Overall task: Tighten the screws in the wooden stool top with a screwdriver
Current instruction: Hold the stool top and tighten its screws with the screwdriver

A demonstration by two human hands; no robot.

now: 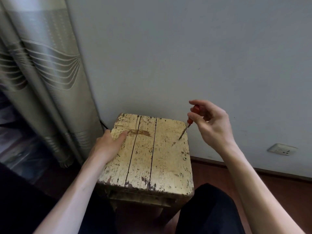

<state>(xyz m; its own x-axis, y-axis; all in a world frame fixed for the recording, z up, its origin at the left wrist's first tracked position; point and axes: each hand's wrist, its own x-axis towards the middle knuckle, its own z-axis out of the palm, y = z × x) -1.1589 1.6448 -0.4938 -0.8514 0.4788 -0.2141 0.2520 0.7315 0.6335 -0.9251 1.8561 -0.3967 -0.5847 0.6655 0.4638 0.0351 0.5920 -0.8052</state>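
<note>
We note a grey wall point(185, 56) and curtain point(42, 73) behind the wooden stool top point(162, 157), its cream paint flaking. Left hand point(109, 142) grips its left edge, thumb flat on the boards. Right hand point(212, 122) pinches the orange-handled screwdriver point(188, 123), which is tilted with its tip on a screw point(179, 139) near the right edge. Two more screws point(185, 158) lie nearer us.

The single head-worn wide-angle camera is looking forward and steeply down, sitting close above the stool top point(162, 154) and facing the wall point(185, 56) behind it. No second view is sharing the scene.
</note>
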